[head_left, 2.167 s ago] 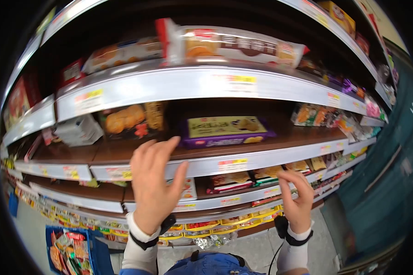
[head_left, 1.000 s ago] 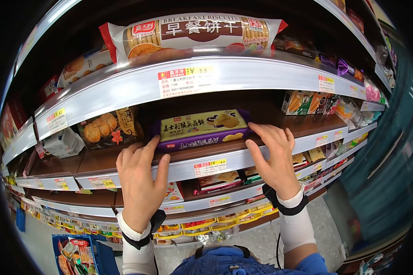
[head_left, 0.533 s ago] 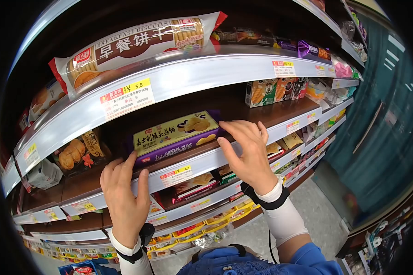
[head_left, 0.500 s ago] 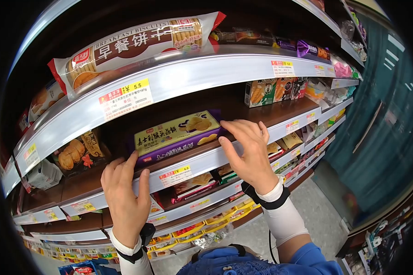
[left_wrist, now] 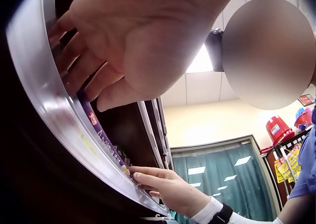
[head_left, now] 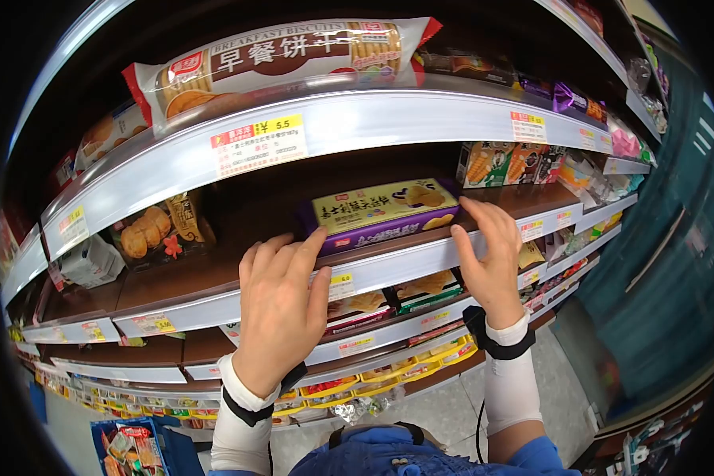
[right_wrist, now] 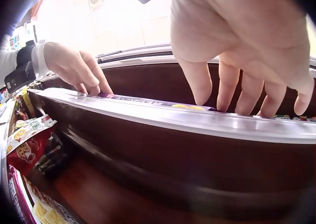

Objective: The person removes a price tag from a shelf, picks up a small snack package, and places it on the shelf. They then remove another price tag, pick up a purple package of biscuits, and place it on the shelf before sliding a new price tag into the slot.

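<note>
A purple biscuit pack (head_left: 385, 214) with a pale yellow-green top lies lengthwise near the front edge of the middle shelf. My left hand (head_left: 282, 305) is at its left end, index fingertip right at the corner and thumb held apart in front of the shelf lip. At the opposite end my right hand (head_left: 490, 258) has its extended fingers by the pack's corner, the thumb pointing towards its front. In the left wrist view the purple side (left_wrist: 101, 132) shows between both hands. From the right wrist view, only a thin strip of the pack (right_wrist: 148, 102) shows above the shelf edge.
Close right of the pack stand small snack boxes (head_left: 512, 164). A cookie bag (head_left: 163, 230) sits further left on this shelf. Overhead, a shelf carries a long breakfast biscuit pack (head_left: 285, 59). A blue basket (head_left: 174, 444) of snacks stands on the floor at left.
Both hands came to the pack's ends, the right hand from lower right. Since half a second ago the pack has slid right along the shelf, with both hands following, nearer the snack boxes.
</note>
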